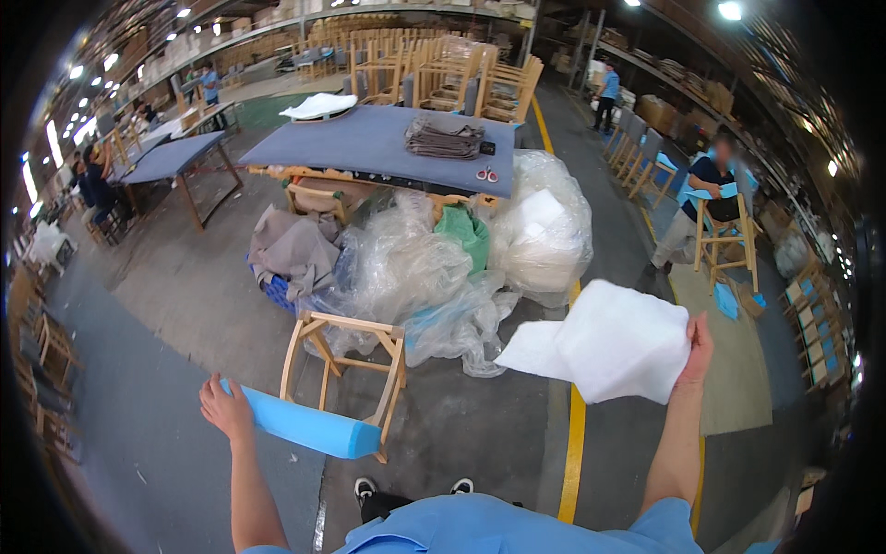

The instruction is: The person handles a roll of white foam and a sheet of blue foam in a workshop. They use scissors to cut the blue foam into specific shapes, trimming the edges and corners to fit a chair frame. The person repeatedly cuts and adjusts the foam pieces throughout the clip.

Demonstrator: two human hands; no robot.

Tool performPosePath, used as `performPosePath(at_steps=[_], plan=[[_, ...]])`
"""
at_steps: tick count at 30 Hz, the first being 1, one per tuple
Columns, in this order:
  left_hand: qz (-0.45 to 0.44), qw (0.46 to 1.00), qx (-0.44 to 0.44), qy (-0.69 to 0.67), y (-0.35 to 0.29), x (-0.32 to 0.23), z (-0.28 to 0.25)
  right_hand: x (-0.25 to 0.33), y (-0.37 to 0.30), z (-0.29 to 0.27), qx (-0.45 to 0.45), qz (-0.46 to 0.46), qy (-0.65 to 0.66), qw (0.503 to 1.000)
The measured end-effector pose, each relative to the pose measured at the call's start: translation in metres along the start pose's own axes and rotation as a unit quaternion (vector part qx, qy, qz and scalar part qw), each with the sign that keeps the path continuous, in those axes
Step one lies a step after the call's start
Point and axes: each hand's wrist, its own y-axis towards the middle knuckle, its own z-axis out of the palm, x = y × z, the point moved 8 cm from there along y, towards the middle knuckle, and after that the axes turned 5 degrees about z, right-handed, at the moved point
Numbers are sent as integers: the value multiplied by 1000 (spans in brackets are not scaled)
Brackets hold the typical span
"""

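My left hand [224, 408] is closed on one end of a long light-blue foam piece [309, 423], whose far end reaches to the right in front of a bare wooden chair frame [395, 374]. That frame stands on the floor before me, partly covered by the foam. Out to the right, my right hand [699, 349] grips the edge of a white sheet of soft batting [623, 342]. The batting hangs in the air, with a narrower flap pointing left.
Crumpled clear plastic [406, 268] and a big plastic-wrapped bundle [544, 226] lie beyond the chair frame. Behind them stands a grey-topped table [360, 138] with folded brown fabric [443, 137] and scissors [486, 174]. A seated person [711, 180] handles a wooden chair [729, 231] at right.
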Motion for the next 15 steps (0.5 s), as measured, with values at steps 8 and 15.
performPosePath(at_steps=[8,15], plan=[[315,938,49,-138,-3,-44,-5,-1,-110,109,84,-72,73,991],[621,607,255,-425,-197,-186,-73,-78,-181,200,154,33,109,982]])
